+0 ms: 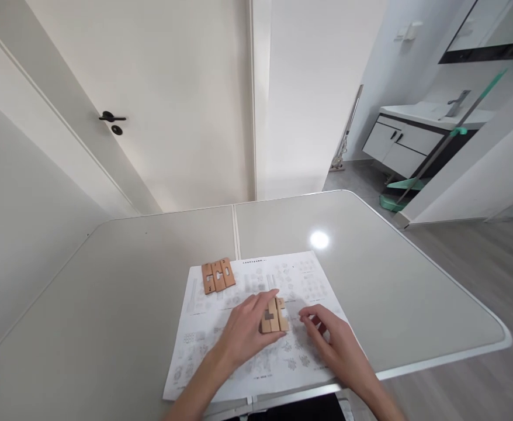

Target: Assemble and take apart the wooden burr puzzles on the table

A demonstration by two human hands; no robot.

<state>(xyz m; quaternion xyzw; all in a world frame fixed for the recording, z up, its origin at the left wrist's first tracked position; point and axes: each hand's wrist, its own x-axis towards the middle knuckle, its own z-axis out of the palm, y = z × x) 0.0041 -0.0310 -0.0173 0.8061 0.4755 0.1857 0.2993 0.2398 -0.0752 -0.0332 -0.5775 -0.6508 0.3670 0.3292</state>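
My left hand [248, 327] reaches over a printed paper sheet [221, 365]. Its thumb and fingers close around a small group of light wooden puzzle pieces [274, 318], set side by side with notches between them. A dark notch shows on the left piece. Just right of them, my right hand [330, 342] hovers apart from the pieces. Its fingers are curled, with thumb and index tips close together, and nothing shows in them. Up and left on the sheet lie several darker wooden puzzle pieces [219, 276] in a row, with cut-out slots and small marks.
The sheet lies on a grey table [414, 292] with a pale rim and a seam across it. Behind stands a white door [173, 105] with a black handle [111, 117]. At the right are a sink cabinet [403, 140] and a green dustpan [390, 203].
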